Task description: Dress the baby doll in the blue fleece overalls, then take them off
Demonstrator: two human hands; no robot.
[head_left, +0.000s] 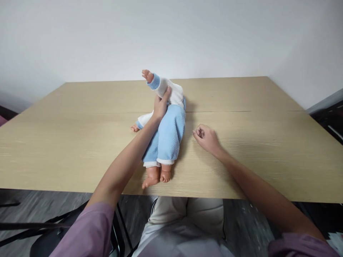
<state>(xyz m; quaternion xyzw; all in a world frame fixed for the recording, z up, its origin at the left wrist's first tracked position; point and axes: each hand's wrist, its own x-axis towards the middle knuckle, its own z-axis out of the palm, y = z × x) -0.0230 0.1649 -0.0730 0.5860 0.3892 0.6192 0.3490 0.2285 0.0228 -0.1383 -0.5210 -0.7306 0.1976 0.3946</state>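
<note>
A baby doll (168,132) in light blue trousers and a white top lies on the wooden table (254,107), its bare feet toward me near the front edge. One doll arm sticks up at the far end. My left hand (160,105) grips the doll's upper body at the white top, fingers wrapped around it. To the right of the doll, my right hand (206,138) rests on the table, fingers curled in a loose fist with nothing visible in it. The doll's head is hidden behind its body and my hand.
A plain white wall stands behind the table. Black chair legs (26,226) show on the grey floor at lower left. Dark furniture (329,117) sits beyond the table's right edge. My lap is under the front edge.
</note>
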